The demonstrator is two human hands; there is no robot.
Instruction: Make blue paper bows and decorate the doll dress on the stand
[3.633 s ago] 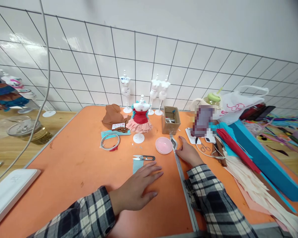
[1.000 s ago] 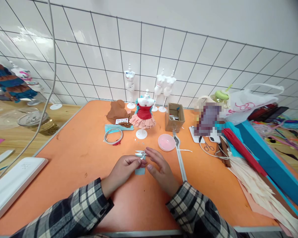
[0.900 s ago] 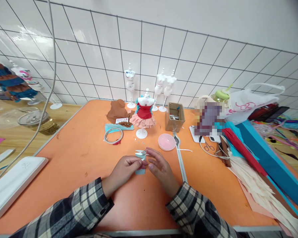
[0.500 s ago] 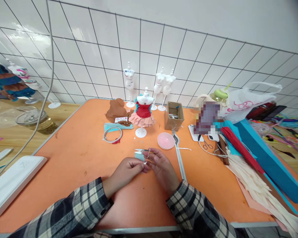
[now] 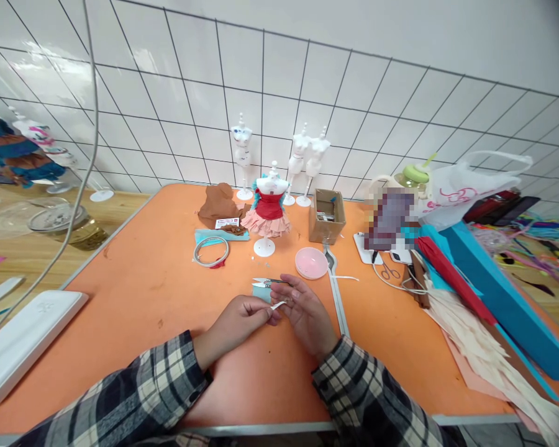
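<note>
My left hand (image 5: pixel 240 316) and my right hand (image 5: pixel 305 310) meet at the middle of the orange table (image 5: pixel 135 292). Both pinch a small piece of light blue fabric (image 5: pixel 262 292) with a thin white strip (image 5: pixel 277 305) sticking out between the fingertips. Just beyond the fingers, thread snips (image 5: pixel 271 281) lie on the table. Further back stands a small mannequin in a red and pink dress (image 5: pixel 268 211).
A pink dish (image 5: pixel 310 262), a cardboard box (image 5: pixel 327 216), brown cloth (image 5: pixel 218 202), a metal ring (image 5: pixel 211 251) and white mannequins (image 5: pixel 307 161) sit behind. At the right lie rolls of blue and red material (image 5: pixel 489 285), cream strips, scissors (image 5: pixel 388 270) and a white bag. A white tray (image 5: pixel 18 344) is at the left.
My right hand came back from the table's metal seam at the right and joined the left on the blue piece. Both hands have drawn slightly nearer to me, with the white strip now showing.
</note>
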